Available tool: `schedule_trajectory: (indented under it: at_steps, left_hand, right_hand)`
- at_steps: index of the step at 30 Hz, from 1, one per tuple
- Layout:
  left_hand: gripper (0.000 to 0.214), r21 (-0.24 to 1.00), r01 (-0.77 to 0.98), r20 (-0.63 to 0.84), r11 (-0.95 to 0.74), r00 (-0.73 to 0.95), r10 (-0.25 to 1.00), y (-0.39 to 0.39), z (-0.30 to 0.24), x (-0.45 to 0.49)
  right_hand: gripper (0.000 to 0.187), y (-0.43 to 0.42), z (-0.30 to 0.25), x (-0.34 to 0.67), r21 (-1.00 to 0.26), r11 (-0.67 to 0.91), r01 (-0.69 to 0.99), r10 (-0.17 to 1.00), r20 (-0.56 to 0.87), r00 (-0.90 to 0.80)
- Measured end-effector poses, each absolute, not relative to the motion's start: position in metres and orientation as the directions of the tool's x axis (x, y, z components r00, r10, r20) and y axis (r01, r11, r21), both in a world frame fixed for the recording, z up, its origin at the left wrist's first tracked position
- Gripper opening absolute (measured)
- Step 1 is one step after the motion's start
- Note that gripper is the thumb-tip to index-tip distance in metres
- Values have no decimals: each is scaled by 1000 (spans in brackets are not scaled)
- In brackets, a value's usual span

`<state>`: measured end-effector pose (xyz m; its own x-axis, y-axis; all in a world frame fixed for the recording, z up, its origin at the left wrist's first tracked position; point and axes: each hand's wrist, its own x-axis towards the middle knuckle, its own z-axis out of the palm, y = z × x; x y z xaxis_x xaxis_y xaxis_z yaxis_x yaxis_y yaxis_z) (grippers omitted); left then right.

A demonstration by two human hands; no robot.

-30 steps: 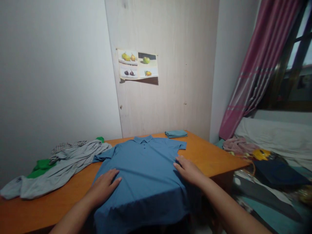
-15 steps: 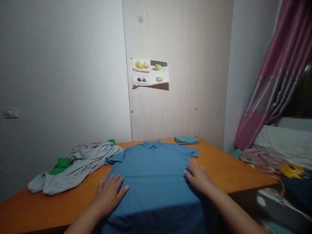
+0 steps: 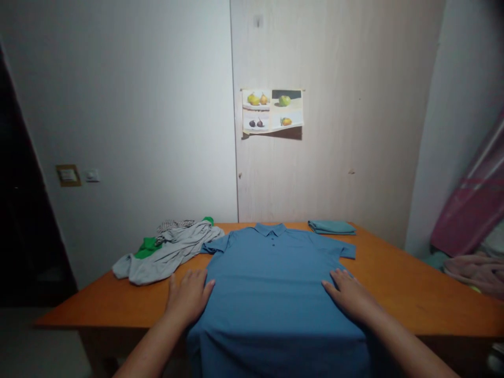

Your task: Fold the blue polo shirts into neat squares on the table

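Observation:
A blue short-sleeved polo shirt (image 3: 271, 289) lies spread face up on the orange table (image 3: 397, 294), collar at the far side. Its lower part hangs over the near edge. My left hand (image 3: 189, 295) rests at the shirt's left side edge, fingers stretched out and thumb apart on the fabric. At the opposite side edge, my right hand (image 3: 348, 295) lies with its fingers extended on the cloth, below the right sleeve. Neither hand grasps anything.
Crumpled grey, green and striped clothes (image 3: 169, 254) are heaped at the table's left. A folded teal garment (image 3: 331, 227) sits at the back right. Behind stands a wall with a fruit picture (image 3: 272, 112). A pink curtain (image 3: 472, 205) hangs at far right.
The view has turned left, so everything appears further right. Both hands stay at the shirt's sides; the left hand lies slightly further out, and the creases across the shirt's middle have shifted.

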<state>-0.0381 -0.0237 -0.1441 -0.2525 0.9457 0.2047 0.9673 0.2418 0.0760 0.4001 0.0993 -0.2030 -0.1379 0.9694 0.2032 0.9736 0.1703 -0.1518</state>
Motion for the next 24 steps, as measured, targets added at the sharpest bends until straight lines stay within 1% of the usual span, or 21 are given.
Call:
schedule_trajectory:
  at_steps: [3,5,12,14,16,20,24]
  left_hand:
    - [58,138,977,201,165,-191,961,-26,-147,-34]
    - [55,160,976,196,146,-177,965,-25,-150,-35]
    - [45,209,961,298,183,-241,924,-3,-148,-54]
    - [41,215,961,323,173,-237,916,8,-146,-60]
    - [36,206,965,348,164,-229,909,20,-145,-65]
    - [35,172,970,378,171,-225,898,48,-142,-74]
    - [36,156,975,376,158,-207,903,73,-138,-80]
  right_hand:
    - [75,102,-207,401,-132,175,976,968,204,-146]
    - [76,103,-209,402,-124,180,976,968,197,-153]
    - [73,111,-203,404,-165,163,973,974,182,-133]
    - [71,111,-197,396,-202,171,964,970,207,-129]
    - [68,110,-190,382,-261,215,941,958,244,-151]
    - [60,108,-178,345,-392,346,853,926,289,-242]
    - [59,108,-169,311,-466,440,768,896,289,-338]
